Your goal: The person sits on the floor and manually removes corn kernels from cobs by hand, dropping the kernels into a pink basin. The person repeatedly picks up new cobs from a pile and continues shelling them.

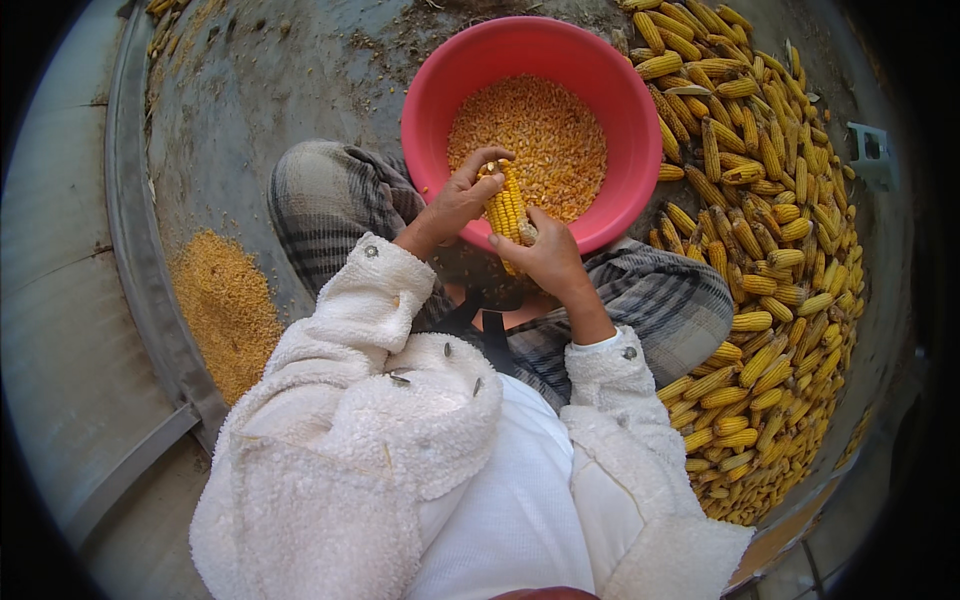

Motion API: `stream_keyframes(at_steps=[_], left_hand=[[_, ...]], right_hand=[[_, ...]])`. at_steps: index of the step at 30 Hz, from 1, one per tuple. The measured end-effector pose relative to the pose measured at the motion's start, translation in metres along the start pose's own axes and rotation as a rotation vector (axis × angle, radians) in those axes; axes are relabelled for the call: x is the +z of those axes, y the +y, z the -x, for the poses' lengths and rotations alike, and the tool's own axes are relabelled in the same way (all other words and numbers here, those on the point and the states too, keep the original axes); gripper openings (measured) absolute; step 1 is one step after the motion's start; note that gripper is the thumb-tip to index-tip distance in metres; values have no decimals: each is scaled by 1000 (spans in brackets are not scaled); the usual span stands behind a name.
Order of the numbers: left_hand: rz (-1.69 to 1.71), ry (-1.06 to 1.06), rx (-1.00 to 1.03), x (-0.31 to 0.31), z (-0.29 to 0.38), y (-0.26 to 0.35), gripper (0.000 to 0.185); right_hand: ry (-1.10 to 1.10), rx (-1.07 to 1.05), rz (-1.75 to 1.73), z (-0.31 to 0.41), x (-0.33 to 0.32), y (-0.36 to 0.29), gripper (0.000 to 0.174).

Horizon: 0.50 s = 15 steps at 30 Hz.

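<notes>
My left hand point(463, 196) grips the upper end of a yellow ear of corn point(505, 204), thumb and forefinger around its tip. Against the ear's lower right side, my right hand point(551, 253) holds a pale piece that looks like a bare corncob point(529, 233), mostly hidden by the fingers. The right thumb lies across the ear, and its lower end shows below that thumb. Both hands are over the near rim of a red plastic basin point(424, 112). Loose corn kernels point(544, 124) cover the basin's bottom.
A large heap of corn ears point(765, 225) lies along the right side. On the left, a pile of loose kernels point(225, 307) rests on the floor beside a metal ledge point(142, 225). Crossed legs in plaid trousers point(330, 202) flank the basin. A pale plastic object point(872, 154) stands far right.
</notes>
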<state>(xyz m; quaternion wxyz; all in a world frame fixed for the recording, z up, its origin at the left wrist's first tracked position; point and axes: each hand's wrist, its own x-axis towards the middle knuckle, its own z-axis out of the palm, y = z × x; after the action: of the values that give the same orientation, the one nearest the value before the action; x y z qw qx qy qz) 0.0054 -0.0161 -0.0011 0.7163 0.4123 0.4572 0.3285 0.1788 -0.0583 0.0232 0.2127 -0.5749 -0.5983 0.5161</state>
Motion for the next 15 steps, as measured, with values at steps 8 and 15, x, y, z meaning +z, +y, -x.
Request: stream_keyframes(at_steps=[8, 15], left_hand=[[-260, 168, -9, 11, -8, -19, 35], [14, 49, -101, 0, -1, -11, 36]], right_hand=[[17, 61, 265, 0, 13, 1, 48], [-18, 13, -21, -4, 3, 11, 51]])
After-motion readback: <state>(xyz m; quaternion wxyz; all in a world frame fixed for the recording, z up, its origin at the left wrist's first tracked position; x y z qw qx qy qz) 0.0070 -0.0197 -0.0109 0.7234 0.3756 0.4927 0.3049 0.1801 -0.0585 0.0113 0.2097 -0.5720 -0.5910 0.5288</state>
